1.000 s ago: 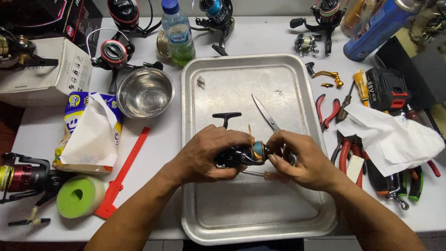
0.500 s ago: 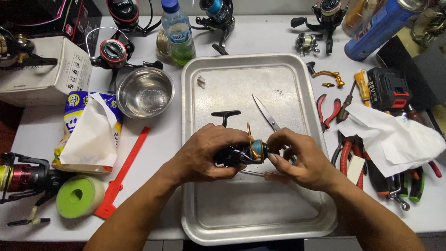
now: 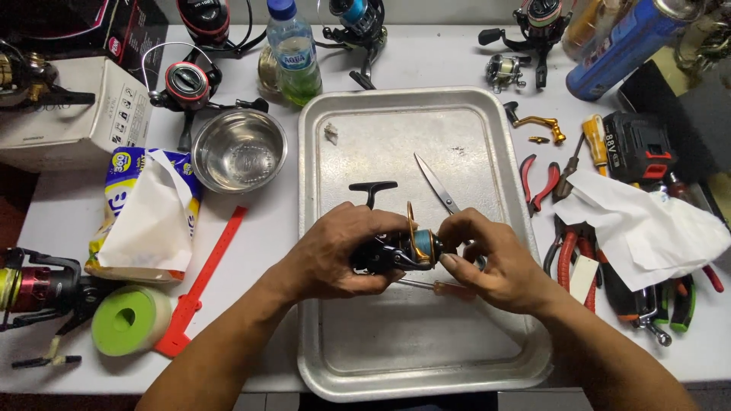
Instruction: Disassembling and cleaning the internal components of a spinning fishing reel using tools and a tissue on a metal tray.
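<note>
Nearest, over the middle of a metal tray (image 3: 426, 365): left hand (image 3: 335, 255) wrapped around the dark body of a fishing reel (image 3: 396, 251), fingers curled shut on it from the left. Right hand (image 3: 499, 262) touching the reel from the other side, fingertips pinched at the spool end with its blue line and gold rim. Reel thus clamped between both hands, lifted just above the tray floor, its black handle knob sticking up past the left fingers. A thin screwdriver (image 3: 438, 287) with a reddish grip lying on the tray just beneath the hands. Scissors (image 3: 435, 183) on the tray just beyond the right hand, blades shut and pointing away.

Left of the tray on the table (image 3: 472, 68): a green roll (image 3: 126, 320), a red plastic strip (image 3: 202, 281), an open pack of tissues (image 3: 148, 217), a steel bowl (image 3: 238, 150). At the far left edge, another reel, red and black (image 3: 34, 289).

Right of the tray: red-handled pliers (image 3: 537, 179), a crumpled white cloth (image 3: 647, 224) over more tools, a small gold reel handle (image 3: 541, 123).

Farthest: a water bottle (image 3: 293, 49) holding greenish liquid, a white cardboard box (image 3: 72, 114), a blue spray can (image 3: 628, 46), several more reels along the back edge.
</note>
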